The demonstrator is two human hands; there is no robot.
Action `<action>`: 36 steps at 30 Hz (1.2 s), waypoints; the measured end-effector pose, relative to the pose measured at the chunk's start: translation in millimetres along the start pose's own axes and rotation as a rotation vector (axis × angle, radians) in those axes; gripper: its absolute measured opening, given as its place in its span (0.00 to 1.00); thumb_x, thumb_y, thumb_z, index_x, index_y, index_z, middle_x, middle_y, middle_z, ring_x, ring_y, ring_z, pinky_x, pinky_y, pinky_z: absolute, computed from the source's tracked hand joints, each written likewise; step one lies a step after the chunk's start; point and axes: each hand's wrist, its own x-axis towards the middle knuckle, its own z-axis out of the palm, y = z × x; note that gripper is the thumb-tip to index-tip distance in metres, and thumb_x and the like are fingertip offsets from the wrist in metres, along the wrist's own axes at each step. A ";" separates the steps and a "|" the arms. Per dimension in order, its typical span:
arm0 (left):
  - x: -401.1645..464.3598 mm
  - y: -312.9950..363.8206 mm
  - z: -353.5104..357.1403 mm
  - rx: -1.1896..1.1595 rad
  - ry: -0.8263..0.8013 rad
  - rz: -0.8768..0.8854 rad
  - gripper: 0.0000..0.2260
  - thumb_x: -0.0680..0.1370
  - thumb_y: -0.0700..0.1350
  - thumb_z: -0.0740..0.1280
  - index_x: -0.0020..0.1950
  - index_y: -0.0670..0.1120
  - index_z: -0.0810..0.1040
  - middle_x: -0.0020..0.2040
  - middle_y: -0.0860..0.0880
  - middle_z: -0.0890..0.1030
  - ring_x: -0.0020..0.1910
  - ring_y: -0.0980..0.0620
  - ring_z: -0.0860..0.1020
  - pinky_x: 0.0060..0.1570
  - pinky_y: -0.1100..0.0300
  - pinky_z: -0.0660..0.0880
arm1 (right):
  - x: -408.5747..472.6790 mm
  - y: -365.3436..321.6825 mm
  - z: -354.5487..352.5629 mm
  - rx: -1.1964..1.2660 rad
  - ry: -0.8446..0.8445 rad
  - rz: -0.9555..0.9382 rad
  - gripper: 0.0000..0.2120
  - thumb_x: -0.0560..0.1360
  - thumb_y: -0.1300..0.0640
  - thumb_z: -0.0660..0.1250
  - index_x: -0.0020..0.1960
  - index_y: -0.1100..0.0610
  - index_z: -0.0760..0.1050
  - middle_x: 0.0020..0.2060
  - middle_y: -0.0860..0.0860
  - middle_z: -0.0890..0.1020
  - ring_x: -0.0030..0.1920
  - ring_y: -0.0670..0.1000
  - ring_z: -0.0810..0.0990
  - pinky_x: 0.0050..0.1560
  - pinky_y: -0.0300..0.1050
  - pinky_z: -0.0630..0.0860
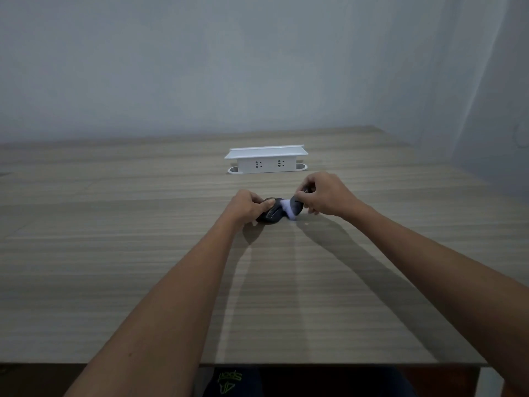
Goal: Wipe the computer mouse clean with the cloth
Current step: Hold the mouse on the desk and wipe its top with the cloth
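Note:
A dark computer mouse point(271, 215) lies on the wooden table point(143, 267), a little past the middle. My left hand point(248, 207) grips its left side, fingers curled over the top. Right beside it my right hand point(325, 194) pinches a small cloth point(292, 209), dark grey with a white patch showing. The cloth touches the mouse's right end. Part of the mouse is hidden under my left fingers and the cloth.
A white pop-up socket box point(266, 161) stands on the table behind my hands, its lid raised. A grey wall runs along the far edge and the right side. The table's near edge point(315, 364) lies close to my body.

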 end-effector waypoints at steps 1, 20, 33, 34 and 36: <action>0.2 0.3 -0.2 -0.001 0.002 -0.001 0.17 0.77 0.53 0.71 0.54 0.40 0.85 0.49 0.39 0.86 0.41 0.44 0.81 0.45 0.55 0.77 | -0.6 -2.7 -0.1 0.037 -0.032 -0.006 0.05 0.74 0.61 0.69 0.44 0.63 0.82 0.31 0.53 0.83 0.26 0.48 0.81 0.26 0.39 0.77; 0.5 -1.1 1.3 -0.010 0.019 -0.030 0.17 0.77 0.55 0.71 0.54 0.42 0.86 0.48 0.41 0.86 0.41 0.48 0.80 0.45 0.56 0.75 | 6.8 1.7 -1.7 0.018 0.028 0.059 0.05 0.73 0.65 0.68 0.41 0.65 0.82 0.28 0.52 0.82 0.26 0.51 0.82 0.26 0.41 0.80; -5.9 6.6 -1.0 0.008 -0.012 -0.052 0.18 0.78 0.54 0.69 0.55 0.40 0.85 0.50 0.41 0.86 0.45 0.47 0.81 0.47 0.57 0.74 | 1.4 0.8 -0.9 0.016 0.079 0.076 0.05 0.73 0.63 0.69 0.42 0.65 0.81 0.29 0.54 0.82 0.26 0.52 0.82 0.27 0.42 0.81; -6.9 8.4 -2.0 0.016 -0.016 -0.060 0.18 0.78 0.54 0.69 0.55 0.40 0.85 0.49 0.40 0.85 0.45 0.47 0.80 0.49 0.57 0.73 | 1.0 0.4 -1.2 0.026 0.072 0.082 0.05 0.73 0.63 0.69 0.42 0.65 0.81 0.29 0.54 0.82 0.26 0.52 0.82 0.27 0.41 0.81; -7.9 11.0 -3.8 0.017 -0.024 -0.083 0.19 0.79 0.54 0.67 0.50 0.38 0.84 0.44 0.40 0.84 0.42 0.47 0.77 0.48 0.56 0.73 | 1.9 1.0 -1.3 0.040 0.071 0.092 0.06 0.74 0.63 0.69 0.42 0.66 0.82 0.30 0.55 0.83 0.26 0.51 0.82 0.26 0.40 0.80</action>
